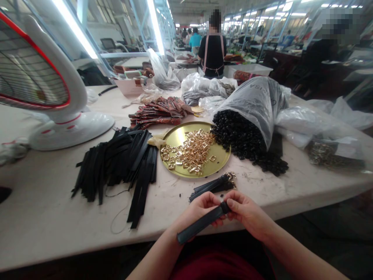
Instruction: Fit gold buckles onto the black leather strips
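Observation:
Between my two hands, just past the table's near edge, is a black strap (201, 224) with a small dark loop (225, 207) around its upper end. My left hand (205, 208) is closed on the strap, whose free end slants down over my wrist. The thumb and fingers of my right hand (243, 210) pinch the strap's looped end. Beyond them lies a small bundle of finished-looking straps (211, 186) with gold buckles (231, 178) at their right ends. A round gold tray (214, 168) behind it bears a heap of square gold buckles (194, 151).
Loose black straps (116, 159) are piled at left, near a white fan (72, 126). Black loops (241, 136) spill from a plastic bag (253, 105) at right. Brown strips (160, 111) lie behind the tray. A person in an apron (214, 54) stands farther back.

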### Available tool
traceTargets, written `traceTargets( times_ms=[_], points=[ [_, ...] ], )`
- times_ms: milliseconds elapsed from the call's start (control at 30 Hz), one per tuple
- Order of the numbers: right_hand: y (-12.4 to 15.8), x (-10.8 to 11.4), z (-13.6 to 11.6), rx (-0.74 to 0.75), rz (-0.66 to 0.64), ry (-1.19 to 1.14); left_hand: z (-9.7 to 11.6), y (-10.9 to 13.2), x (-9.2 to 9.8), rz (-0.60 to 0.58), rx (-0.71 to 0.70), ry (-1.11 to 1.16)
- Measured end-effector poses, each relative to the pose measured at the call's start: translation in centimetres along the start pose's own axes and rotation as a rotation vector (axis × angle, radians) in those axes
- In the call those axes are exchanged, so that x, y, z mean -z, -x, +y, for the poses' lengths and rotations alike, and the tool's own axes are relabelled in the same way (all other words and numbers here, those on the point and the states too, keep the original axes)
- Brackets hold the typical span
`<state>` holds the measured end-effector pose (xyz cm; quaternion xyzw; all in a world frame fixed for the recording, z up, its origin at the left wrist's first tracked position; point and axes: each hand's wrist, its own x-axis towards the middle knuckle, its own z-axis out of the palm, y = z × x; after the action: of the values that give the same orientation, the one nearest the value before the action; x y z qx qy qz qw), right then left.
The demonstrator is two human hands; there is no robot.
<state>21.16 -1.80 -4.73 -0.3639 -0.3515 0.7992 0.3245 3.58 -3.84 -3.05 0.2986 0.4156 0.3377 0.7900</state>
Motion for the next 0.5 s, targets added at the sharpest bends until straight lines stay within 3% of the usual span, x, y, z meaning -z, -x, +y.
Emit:
traceTargets(
  times_ms=[200,333,500],
  points=[
    [0.2,-0.6,0.2,0.063,-0.049,0.04,0.0,1.0,-1.1,0.101,-0.138,-0.044],
    [0.0,-0.6,-0.3,0.075,0.021,0.079,0.2,2.3,-1.2,0.126,-0.284,-0.287],
    [0.1,-1.6,-0.7,0.105,0.075,0.117,-0.8,2.4,-1.0,0.338,-0.525,-0.623]
  ],
)
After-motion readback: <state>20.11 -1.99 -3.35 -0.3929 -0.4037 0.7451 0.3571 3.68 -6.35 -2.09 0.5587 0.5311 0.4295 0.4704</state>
